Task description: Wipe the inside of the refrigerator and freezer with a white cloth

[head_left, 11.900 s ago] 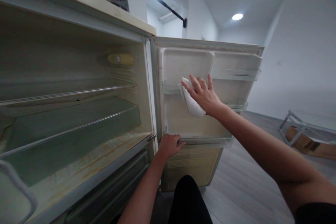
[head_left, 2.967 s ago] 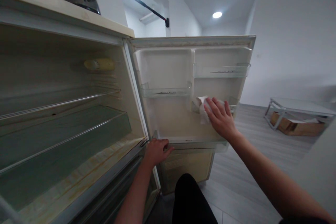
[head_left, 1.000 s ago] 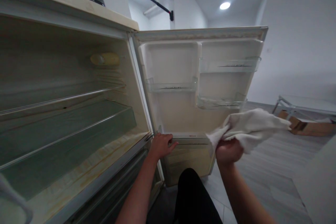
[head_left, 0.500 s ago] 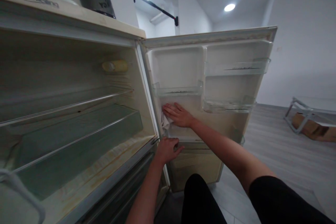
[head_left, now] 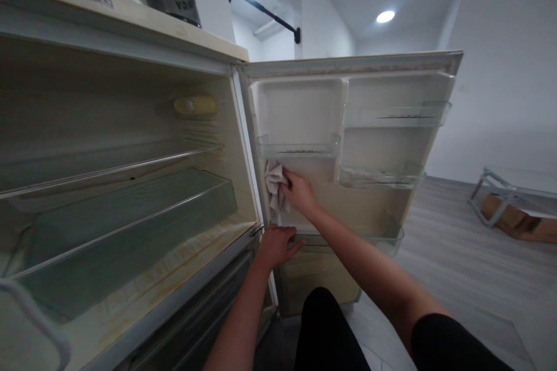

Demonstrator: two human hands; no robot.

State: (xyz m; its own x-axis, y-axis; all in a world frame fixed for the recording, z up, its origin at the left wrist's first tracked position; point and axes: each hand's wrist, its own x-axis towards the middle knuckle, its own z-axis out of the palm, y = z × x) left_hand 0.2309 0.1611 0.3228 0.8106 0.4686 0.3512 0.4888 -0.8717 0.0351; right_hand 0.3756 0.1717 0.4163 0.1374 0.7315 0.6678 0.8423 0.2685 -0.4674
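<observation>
Cream-walled fridge compartment (head_left: 130, 98) holds a clear glass shelf (head_left: 148, 155), greenish translucent drawer (head_left: 130, 237), yellowish oblong lamp cover (head_left: 196, 105). My right hand (head_left: 299, 190) pinches a crumpled white cloth (head_left: 274, 184) at the hinge side of the white inner door (head_left: 300, 110) — long axis up-down, lower end toward the bottom clear plastic bin (head_left: 374, 240). My left hand (head_left: 277, 245) curls at that bin — gripping or resting, I can't tell.
</observation>
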